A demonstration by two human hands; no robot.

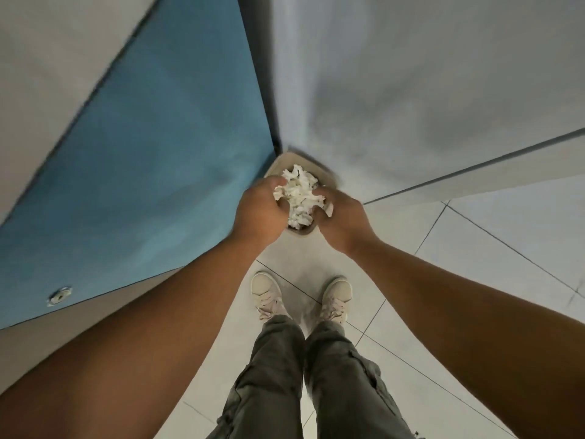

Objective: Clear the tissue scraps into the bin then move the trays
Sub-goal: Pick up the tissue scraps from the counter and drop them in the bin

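Observation:
A crumpled wad of white tissue scraps (299, 196) is squeezed between both my hands. My left hand (258, 210) grips its left side with curled fingers. My right hand (340, 217) grips its right side the same way. Directly under the wad stands a small beige bin (326, 173) in the corner of the room; only its far rim and a bit of its near rim show past my hands. No trays are in view.
A blue wall panel (152, 160) rises on the left and a grey wall (411, 90) on the right, meeting behind the bin. My two feet in pale shoes (267, 294) stand on the white tiled floor (474, 264) just before it.

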